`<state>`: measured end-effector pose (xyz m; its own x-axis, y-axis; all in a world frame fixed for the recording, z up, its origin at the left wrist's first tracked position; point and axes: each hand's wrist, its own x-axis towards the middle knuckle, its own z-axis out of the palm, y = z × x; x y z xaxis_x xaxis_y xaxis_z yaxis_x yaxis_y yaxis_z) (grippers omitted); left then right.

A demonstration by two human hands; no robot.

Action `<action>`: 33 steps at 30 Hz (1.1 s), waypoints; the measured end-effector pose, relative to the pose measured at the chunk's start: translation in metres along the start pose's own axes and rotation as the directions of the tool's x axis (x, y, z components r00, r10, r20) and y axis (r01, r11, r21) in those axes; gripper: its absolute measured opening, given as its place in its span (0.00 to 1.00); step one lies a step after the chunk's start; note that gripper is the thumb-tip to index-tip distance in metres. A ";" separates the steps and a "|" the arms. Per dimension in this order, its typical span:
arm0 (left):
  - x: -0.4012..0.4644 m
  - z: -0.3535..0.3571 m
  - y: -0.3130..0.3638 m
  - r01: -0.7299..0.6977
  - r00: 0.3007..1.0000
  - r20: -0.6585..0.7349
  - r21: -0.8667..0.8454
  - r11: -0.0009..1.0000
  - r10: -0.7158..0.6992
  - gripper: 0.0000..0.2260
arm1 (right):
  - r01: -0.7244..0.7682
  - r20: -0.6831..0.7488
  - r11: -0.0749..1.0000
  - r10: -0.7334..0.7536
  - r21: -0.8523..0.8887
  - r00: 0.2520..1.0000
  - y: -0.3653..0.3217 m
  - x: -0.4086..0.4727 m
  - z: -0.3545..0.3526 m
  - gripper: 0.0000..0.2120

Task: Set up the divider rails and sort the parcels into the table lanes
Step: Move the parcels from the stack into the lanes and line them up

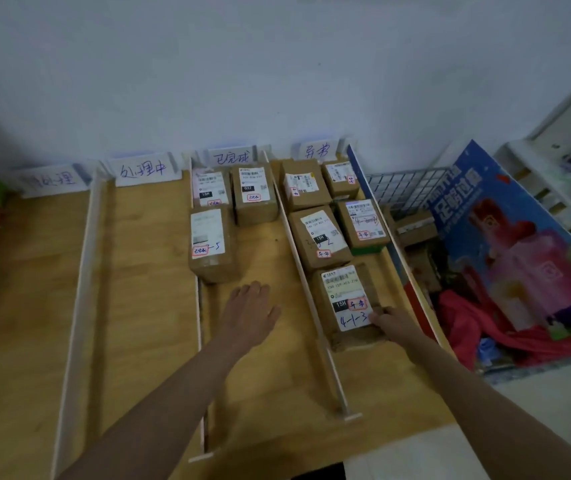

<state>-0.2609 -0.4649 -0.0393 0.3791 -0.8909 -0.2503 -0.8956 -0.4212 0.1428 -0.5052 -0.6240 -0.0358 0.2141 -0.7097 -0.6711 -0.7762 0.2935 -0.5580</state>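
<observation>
Right hand (386, 322) gripping near end of parcel (348, 303) in rightmost lane, fingers curled on it. Left hand (249, 313) flat over bench (145, 271), fingers spread wide.

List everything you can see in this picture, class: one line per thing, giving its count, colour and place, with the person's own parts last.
Table: one, light wood, below a pale wall.
Divider rails: at least three, white, running front to back.
Lane signs: four, white with blue handwriting, along the back edge.
Parcels: three in the third lane, five in the fourth, brown with white labels.
Poster board: one, blue, right of the table.
Red cloth: one, beside the board.
Left hand: flat on the third lane.
Right hand: holding the nearest parcel, fourth lane.
</observation>
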 end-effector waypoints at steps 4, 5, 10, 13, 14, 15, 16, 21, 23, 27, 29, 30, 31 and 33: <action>0.000 0.009 0.009 0.082 0.997 -0.011 -0.007 0.997 -0.082 0.23 | 0.016 0.079 1.000 -0.015 -0.014 0.997 -0.004 0.026 -0.002 0.06; -0.001 0.011 0.011 0.103 0.995 -0.012 -0.017 0.995 -0.103 0.23 | 0.013 0.096 1.000 -0.012 -0.012 0.995 -0.003 0.031 -0.003 0.05; -0.003 0.020 0.019 0.190 0.982 0.013 -0.036 0.981 -0.190 0.24 | 0.003 0.174 0.999 0.006 -0.049 0.985 0.000 0.059 -0.001 0.16; -0.005 0.022 0.022 0.231 0.973 0.035 -0.046 0.972 -0.230 0.24 | 0.014 0.177 0.996 0.002 -0.087 0.984 0.003 0.070 0.002 0.17; -0.006 0.021 0.023 0.240 0.970 0.043 -0.046 0.970 -0.238 0.25 | 0.017 0.180 0.995 0.000 -0.096 0.984 0.004 0.072 0.003 0.16; -0.007 0.020 0.024 0.246 0.969 0.048 -0.043 0.968 -0.244 0.25 | 0.017 0.178 0.994 0.003 -0.109 0.984 0.004 0.073 0.004 0.16; -0.008 0.020 0.025 0.249 0.968 0.054 -0.040 0.968 -0.247 0.24 | 0.020 0.177 0.992 0.003 -0.129 0.984 0.004 0.073 0.004 0.17; -0.016 0.002 0.023 0.298 0.954 0.056 -0.047 0.954 -0.295 0.24 | 0.175 0.008 0.898 -0.188 -0.403 0.982 -0.028 0.053 0.000 0.24; -0.022 -0.011 0.015 0.332 0.943 0.035 -0.052 0.942 -0.331 0.24 | 0.321 -0.002 0.800 -0.373 -0.506 0.928 -0.055 0.045 0.004 0.21; -0.049 -0.040 -0.020 0.410 0.911 -0.038 -0.033 0.911 -0.411 0.20 | 0.538 0.137 0.593 -0.586 -0.599 0.799 -0.124 0.017 0.036 0.17; -0.071 -0.057 -0.043 0.464 0.881 -0.077 -0.050 0.884 -0.466 0.21 | 0.599 0.201 0.503 -0.637 -0.623 0.744 -0.157 -0.010 0.060 0.17; -0.085 -0.065 -0.055 0.494 0.863 -0.087 -0.058 0.867 -0.498 0.22 | 0.639 0.235 0.450 -0.671 -0.624 0.703 -0.169 -0.024 0.073 0.17; -0.103 -0.072 -0.070 0.529 0.841 -0.095 -0.062 0.846 -0.533 0.23 | 0.675 0.271 0.388 -0.703 -0.628 0.657 -0.181 -0.039 0.091 0.17; -0.127 -0.081 -0.094 0.569 0.813 -0.107 -0.059 0.820 -0.572 0.24 | 0.714 0.320 0.296 -0.741 -0.634 0.591 -0.197 -0.059 0.116 0.17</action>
<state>-0.2061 -0.3257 0.0568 0.8456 -0.5013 -0.1832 -0.5047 -0.8627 0.0313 -0.2964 -0.5656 0.0570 0.8910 -0.4321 -0.1395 -0.4531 -0.8261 -0.3351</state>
